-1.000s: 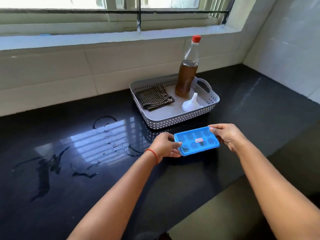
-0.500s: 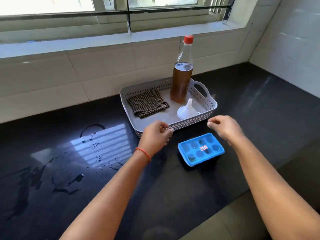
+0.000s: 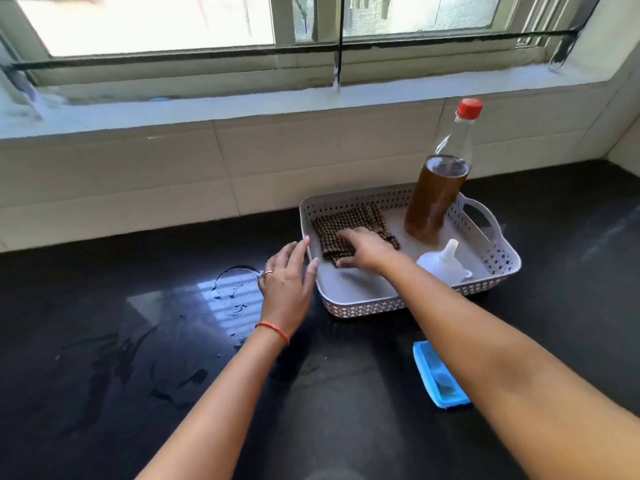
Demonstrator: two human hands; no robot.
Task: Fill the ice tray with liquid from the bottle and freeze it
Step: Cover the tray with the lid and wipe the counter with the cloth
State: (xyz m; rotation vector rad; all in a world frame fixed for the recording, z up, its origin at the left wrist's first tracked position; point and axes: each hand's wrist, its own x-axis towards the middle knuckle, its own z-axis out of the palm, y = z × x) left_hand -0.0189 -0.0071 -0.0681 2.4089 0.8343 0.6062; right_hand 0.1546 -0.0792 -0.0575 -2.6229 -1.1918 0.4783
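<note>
Two hands are in view. The right hand [image 3: 363,249] lies palm down on the checked cloth [image 3: 341,226] inside the white perforated basket [image 3: 360,308], fingers curled onto the fabric; whether it grips the cloth cannot be determined. The left hand [image 3: 287,277] is empty, fingers spread, fingertips at the basket's left rim. In the basket, the bottle [image 3: 438,188] stands upright, red cap on, part-filled with brown liquid; a white funnel [image 3: 445,261] sits just in front of it. The blue ice tray [image 3: 438,375] lies on the black worktop [image 3: 571,258] in front of the basket, partly hidden by the right forearm. Water streaks [image 3: 235,299] mark the worktop left of the left hand.
</note>
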